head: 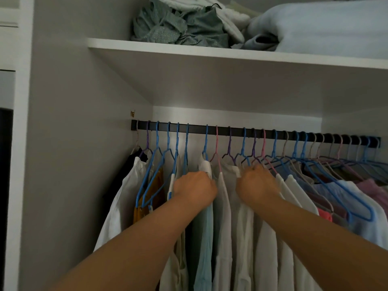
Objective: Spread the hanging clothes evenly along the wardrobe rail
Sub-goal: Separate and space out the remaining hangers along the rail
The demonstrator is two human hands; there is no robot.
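Both hands (194, 186) (257, 182) — gripping hanging clothes (222, 206) below rail (231, 131)

Both hands among the hanging clothes under the rail

The left hand (194, 186) and right hand (257, 183) sit side by side just below the rail (237, 132), with a few hung garments (223, 206) between them. Left of the left hand the hangers (168, 143) stand apart; right of the right hand they crowd together. Above both, a shelf (210, 51) carries piled bedding (315, 28).
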